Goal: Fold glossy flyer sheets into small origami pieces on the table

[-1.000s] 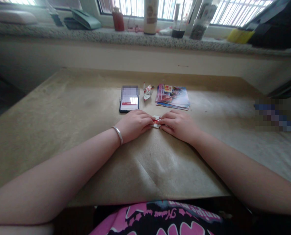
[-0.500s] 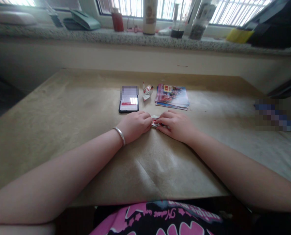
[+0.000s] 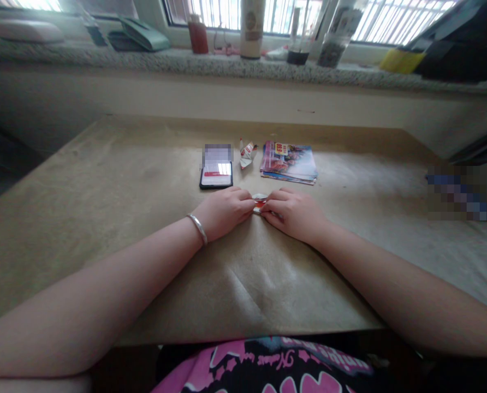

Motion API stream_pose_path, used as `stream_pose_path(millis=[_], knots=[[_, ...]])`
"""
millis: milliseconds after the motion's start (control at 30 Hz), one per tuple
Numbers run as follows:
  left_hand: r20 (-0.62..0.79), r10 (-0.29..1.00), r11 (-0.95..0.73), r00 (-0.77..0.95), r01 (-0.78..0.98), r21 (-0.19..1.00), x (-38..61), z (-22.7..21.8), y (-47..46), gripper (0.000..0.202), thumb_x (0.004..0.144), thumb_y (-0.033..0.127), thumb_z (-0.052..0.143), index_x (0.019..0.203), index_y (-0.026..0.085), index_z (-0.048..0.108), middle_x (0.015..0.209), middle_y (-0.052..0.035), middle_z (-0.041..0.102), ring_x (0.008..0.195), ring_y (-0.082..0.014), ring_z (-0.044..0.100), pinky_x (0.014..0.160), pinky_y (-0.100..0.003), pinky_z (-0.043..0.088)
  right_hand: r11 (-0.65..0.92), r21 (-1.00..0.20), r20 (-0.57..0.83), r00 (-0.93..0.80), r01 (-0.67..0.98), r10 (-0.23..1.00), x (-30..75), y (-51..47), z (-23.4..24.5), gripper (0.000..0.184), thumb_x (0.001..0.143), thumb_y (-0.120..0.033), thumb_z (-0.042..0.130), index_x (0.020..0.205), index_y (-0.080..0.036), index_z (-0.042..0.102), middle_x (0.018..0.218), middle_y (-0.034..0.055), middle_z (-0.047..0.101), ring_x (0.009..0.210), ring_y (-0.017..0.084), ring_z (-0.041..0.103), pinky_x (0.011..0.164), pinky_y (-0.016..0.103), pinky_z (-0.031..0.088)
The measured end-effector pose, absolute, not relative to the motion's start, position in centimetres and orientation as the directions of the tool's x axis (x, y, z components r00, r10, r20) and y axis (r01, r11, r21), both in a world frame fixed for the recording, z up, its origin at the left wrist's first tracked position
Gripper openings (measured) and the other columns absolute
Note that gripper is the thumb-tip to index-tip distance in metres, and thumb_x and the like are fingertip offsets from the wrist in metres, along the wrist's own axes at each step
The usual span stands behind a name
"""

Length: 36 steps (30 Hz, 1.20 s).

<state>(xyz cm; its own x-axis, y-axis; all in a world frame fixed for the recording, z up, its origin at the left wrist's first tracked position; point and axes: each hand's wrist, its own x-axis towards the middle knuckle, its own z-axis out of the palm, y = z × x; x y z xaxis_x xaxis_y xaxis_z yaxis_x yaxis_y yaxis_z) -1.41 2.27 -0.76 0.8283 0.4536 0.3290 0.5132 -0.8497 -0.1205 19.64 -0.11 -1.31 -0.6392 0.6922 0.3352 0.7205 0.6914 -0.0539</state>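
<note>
Between my two hands lies a small folded piece of printed paper point(image 3: 260, 204), white with red and orange, on the table. My left hand point(image 3: 229, 210), with a silver bangle at the wrist, is closed on its left end. On its right end my right hand point(image 3: 292, 213) presses with fingers drawn together. Much of the paper is hidden under the fingers. Just beyond stands a folded paper figure point(image 3: 247, 154), white and red with pointed tips. A stack of printed leaflets point(image 3: 288, 161) lies to its right, and a phone point(image 3: 216, 174) with a lit screen to its left.
A tan cover lies over the table point(image 3: 104, 229). Behind it runs a stone window sill point(image 3: 145, 59) with a red bottle point(image 3: 197, 35), a tall pale bottle point(image 3: 251, 30), a green case point(image 3: 145, 35) and a yellow item point(image 3: 401, 60). A blurred patch point(image 3: 460, 194) is at the right.
My right fingers have shifted slightly on the folded paper, and more of its orange-red middle shows between the hands. The phone, paper figure and leaflets stay in place.
</note>
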Motion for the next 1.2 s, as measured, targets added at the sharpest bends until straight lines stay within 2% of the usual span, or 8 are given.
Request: stream_pose_path(millis=[200, 300, 500, 600, 800, 900, 1067, 1200], knots=[[0.285, 0.449, -0.847, 0.847, 0.505, -0.166, -1.5, -0.3, 1.9, 0.020, 0.092, 0.022, 0.050, 0.083, 0.015, 0.066, 0.085, -0.0048, 0.066, 0.075, -0.0144, 0.061, 0.067, -0.024, 0.047, 0.640, -0.118, 0.309, -0.584, 0.760, 0.751, 19.5, 0.0, -1.3, 0.024, 0.091, -0.028, 0.048, 0.086, -0.018, 0.069, 0.088, 0.0065, 0.067, 0.083, 0.019, 0.058, 0.071, 0.029, 0.040], [0.288, 0.429, -0.849, 0.856, 0.491, -0.193, -1.6, -0.4, 1.9, 0.023, 0.094, 0.025, 0.046, 0.088, 0.015, 0.066, 0.086, -0.0050, 0.067, 0.075, -0.0139, 0.062, 0.066, -0.024, 0.048, 0.593, -0.164, 0.290, -0.536, 0.788, 0.793, 19.3, 0.2, -1.3, 0.023, 0.091, -0.028, 0.049, 0.087, -0.017, 0.070, 0.089, 0.0076, 0.068, 0.084, 0.020, 0.059, 0.072, 0.030, 0.041], [0.336, 0.340, -0.888, 0.878, 0.417, -0.192, -2.1, -0.6, 2.3, 0.024, 0.095, 0.026, 0.045, 0.107, 0.020, 0.065, 0.093, -0.0034, 0.071, 0.080, -0.0138, 0.064, 0.068, -0.023, 0.050, 0.552, -0.350, 0.270, -0.482, 0.757, 0.833, 19.8, 0.9, -1.7, 0.016, 0.086, -0.026, 0.057, 0.085, -0.017, 0.071, 0.086, 0.0071, 0.069, 0.084, 0.019, 0.061, 0.077, 0.029, 0.044], [0.321, 0.313, -0.906, 0.894, 0.383, -0.183, -2.4, -0.6, 2.4, 0.026, 0.096, 0.025, 0.044, 0.113, 0.023, 0.063, 0.096, -0.0029, 0.071, 0.085, -0.0135, 0.064, 0.070, -0.023, 0.051, 0.536, -0.419, 0.261, -0.469, 0.733, 0.844, 20.0, 1.3, -1.9, 0.015, 0.085, -0.025, 0.059, 0.084, -0.018, 0.072, 0.084, 0.0055, 0.070, 0.078, 0.016, 0.061, 0.073, 0.027, 0.043], [0.276, 0.335, -0.888, 0.901, 0.400, -0.226, -2.3, -0.5, 2.3, 0.027, 0.095, 0.023, 0.047, 0.117, 0.023, 0.063, 0.100, -0.0031, 0.070, 0.085, -0.0141, 0.063, 0.071, -0.023, 0.050, 0.464, -0.581, 0.240, -0.404, 0.669, 0.883, 20.2, 1.4, -2.2, 0.010, 0.079, -0.025, 0.063, 0.084, -0.018, 0.069, 0.069, -0.0012, 0.065, 0.059, 0.011, 0.055, 0.058, 0.022, 0.039], [0.259, 0.344, -0.876, 0.902, 0.408, -0.258, -2.2, -0.4, 2.1, 0.029, 0.095, 0.023, 0.048, 0.121, 0.024, 0.061, 0.100, -0.0031, 0.070, 0.082, -0.0139, 0.061, 0.069, -0.023, 0.049, 0.525, -0.513, 0.300, -0.432, 0.679, 0.851, 20.5, 1.1, -2.1, 0.008, 0.079, -0.023, 0.060, 0.081, -0.018, 0.066, 0.069, -0.0014, 0.063, 0.060, 0.011, 0.055, 0.058, 0.022, 0.038], [0.259, 0.362, -0.859, 0.895, 0.428, -0.279, -2.0, -0.5, 1.9, 0.028, 0.095, 0.024, 0.049, 0.119, 0.022, 0.062, 0.096, -0.0046, 0.068, 0.079, -0.0140, 0.059, 0.068, -0.024, 0.048, 0.622, -0.262, 0.357, -0.525, 0.738, 0.773, 20.6, 0.4, -1.4, 0.015, 0.082, -0.021, 0.055, 0.084, -0.020, 0.070, 0.085, 0.0037, 0.068, 0.070, 0.014, 0.059, 0.065, 0.025, 0.040], [0.264, 0.363, -0.862, 0.894, 0.429, -0.268, -1.9, -0.7, 2.0, 0.027, 0.094, 0.022, 0.050, 0.118, 0.021, 0.062, 0.095, -0.0051, 0.067, 0.080, -0.0141, 0.059, 0.069, -0.024, 0.048, 0.658, -0.180, 0.358, -0.574, 0.732, 0.736, 20.6, 0.4, -1.3, 0.018, 0.085, -0.022, 0.053, 0.086, -0.020, 0.071, 0.089, 0.0054, 0.069, 0.077, 0.016, 0.062, 0.069, 0.026, 0.042]])
